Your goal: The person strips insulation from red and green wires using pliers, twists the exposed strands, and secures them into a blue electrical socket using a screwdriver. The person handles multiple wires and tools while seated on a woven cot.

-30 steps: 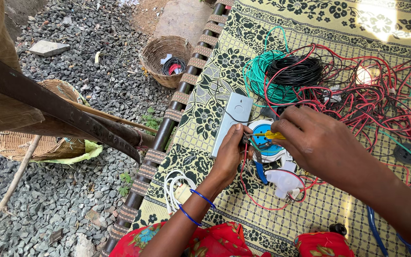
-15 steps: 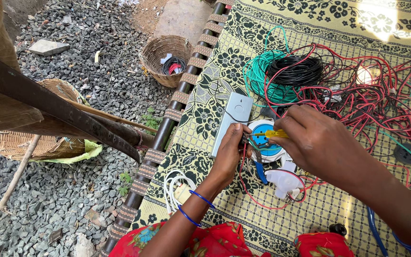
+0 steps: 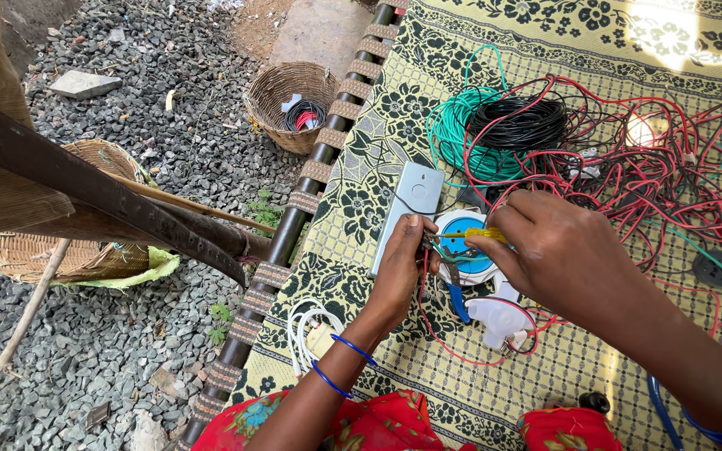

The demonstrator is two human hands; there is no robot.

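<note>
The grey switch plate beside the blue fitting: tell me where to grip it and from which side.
Take the grey switch plate by its two long edges near the far end, coming from above and from the cot-frame side. It lies flat on the patterned mat, its near end crowded by the left hand, while the wire tangle likely blocks the other side.

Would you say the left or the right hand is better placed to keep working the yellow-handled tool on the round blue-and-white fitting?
Right, probably: the right hand already grips the yellow-handled tool over the round blue-and-white fitting, while the left hand is pinching the red wire beside it.
</note>
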